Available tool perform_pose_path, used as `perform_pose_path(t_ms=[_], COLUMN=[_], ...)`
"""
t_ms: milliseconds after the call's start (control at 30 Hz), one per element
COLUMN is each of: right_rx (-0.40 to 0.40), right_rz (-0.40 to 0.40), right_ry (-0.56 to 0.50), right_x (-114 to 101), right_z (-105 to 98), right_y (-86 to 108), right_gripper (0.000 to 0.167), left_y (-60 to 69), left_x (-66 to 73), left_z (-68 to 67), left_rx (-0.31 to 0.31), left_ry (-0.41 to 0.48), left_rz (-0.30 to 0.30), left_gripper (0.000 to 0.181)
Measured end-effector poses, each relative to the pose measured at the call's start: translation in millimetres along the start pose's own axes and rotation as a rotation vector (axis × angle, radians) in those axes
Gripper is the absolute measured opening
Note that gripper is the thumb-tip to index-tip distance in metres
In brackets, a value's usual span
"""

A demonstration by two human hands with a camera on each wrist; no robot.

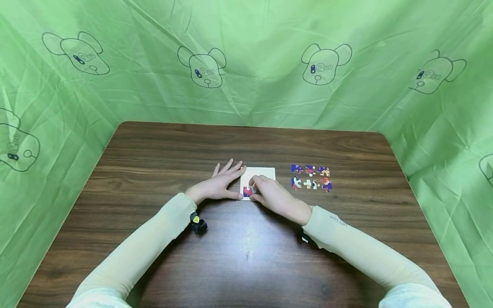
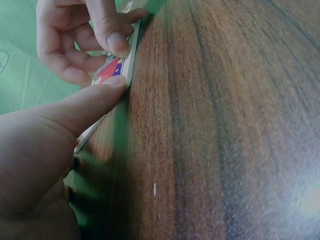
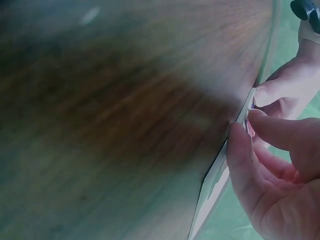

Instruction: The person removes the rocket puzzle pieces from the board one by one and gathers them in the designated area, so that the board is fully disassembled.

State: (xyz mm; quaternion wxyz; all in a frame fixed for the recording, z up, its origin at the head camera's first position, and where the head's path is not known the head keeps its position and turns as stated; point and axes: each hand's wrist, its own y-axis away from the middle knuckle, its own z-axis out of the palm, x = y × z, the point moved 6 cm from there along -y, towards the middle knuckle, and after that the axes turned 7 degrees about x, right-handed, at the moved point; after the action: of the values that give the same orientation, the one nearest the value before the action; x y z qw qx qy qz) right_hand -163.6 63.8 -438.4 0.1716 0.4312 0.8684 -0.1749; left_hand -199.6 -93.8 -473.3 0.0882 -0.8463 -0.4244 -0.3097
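Observation:
A white puzzle frame (image 1: 262,172) lies flat, with a red and purple piece (image 1: 247,191) in its lower left corner. My left hand (image 1: 217,185) has its fingers spread and touches the frame's left side; its thumb (image 2: 95,102) rests at the corner in the left wrist view. Over the frame, my right hand (image 1: 275,196) curls its thumb and fingers round a small puzzle piece beside the corner piece. Its fingers mostly hide that piece. In the right wrist view the right hand (image 3: 275,175) is low against the frame (image 3: 212,182).
Several loose puzzle pieces, among them a purple one (image 1: 295,168) and a red and purple one (image 1: 326,185), lie in two rows right of the frame on the brown wooden table (image 1: 173,145). Green cloth (image 1: 262,98) with bear drawings surrounds the table.

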Motion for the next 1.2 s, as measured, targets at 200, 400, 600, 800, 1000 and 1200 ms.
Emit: perform_pose_path(t_ms=[200,400,600,800,1000,1200], right_rx=[0.017,-0.004,-0.036,-0.016,0.058,0.107], right_rz=[-0.011,0.001,-0.001,0.013,-0.025,-0.079], right_ry=[0.018,0.021,0.040,0.071,0.065,0.015], right_x=[1,2,2,4,10,23], right_z=[0,-1,-1,-6,-26,-47], right_y=[0.4,-0.5,-2.4,1.4,13.2,32.4], right_gripper=[0.023,0.023,0.024,0.023,0.026,0.027], left_y=[-0.2,-0.1,-0.6,-1.6,-0.6,0.1], left_x=[2.4,3.9,2.2,-0.2,-0.7,0.5], left_z=[-0.3,-0.8,0.3,2.6,1.8,0.6], left_rx=[0.002,0.003,0.002,-0.002,-0.004,-0.014], left_ry=[0.010,0.007,0.005,0.006,-0.001,-0.001], left_rz=[0.005,0.003,-0.001,-0.004,-0.004,-0.006], left_gripper=[0.097,0.097,0.098,0.097,0.097,0.098])
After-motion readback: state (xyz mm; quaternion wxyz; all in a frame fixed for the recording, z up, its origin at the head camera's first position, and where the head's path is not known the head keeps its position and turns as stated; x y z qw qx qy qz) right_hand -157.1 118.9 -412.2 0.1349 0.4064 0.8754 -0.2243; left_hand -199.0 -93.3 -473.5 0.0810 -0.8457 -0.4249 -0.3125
